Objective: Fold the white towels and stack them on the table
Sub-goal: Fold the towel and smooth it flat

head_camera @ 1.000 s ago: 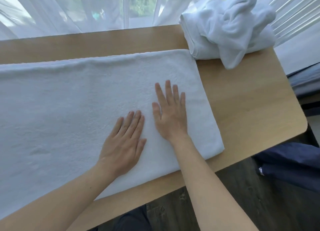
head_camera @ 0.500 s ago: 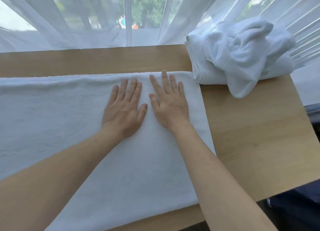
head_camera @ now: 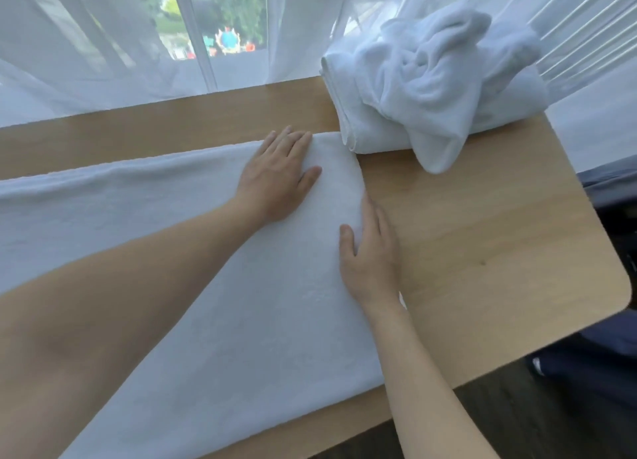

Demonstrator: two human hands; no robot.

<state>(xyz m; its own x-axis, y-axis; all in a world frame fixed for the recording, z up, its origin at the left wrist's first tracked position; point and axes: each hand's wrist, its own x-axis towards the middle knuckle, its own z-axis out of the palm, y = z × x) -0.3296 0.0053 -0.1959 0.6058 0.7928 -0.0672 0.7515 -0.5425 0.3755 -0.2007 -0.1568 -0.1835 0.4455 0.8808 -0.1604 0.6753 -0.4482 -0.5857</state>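
Observation:
A large white towel (head_camera: 193, 286) lies spread flat across the wooden table (head_camera: 482, 238), running off the left of the view. My left hand (head_camera: 279, 176) presses flat on it near its far right corner, fingertips at the far edge. My right hand (head_camera: 370, 252) lies along the towel's right edge, thumb on the cloth and fingers straight beside the hem. At the back right corner sits a pile of white towels (head_camera: 431, 79): a folded one underneath with a crumpled one draped over it.
Sheer white curtains (head_camera: 103, 45) hang right behind the table's far edge. The table's rounded right corner (head_camera: 617, 307) is near, with dark blue fabric (head_camera: 593, 372) and dark floor beyond it. Bare wood shows to the right of the towel.
Both hands slid from the middle of the towel toward its far right corner. My right hand then drew back and out to the right edge. The view shifted right.

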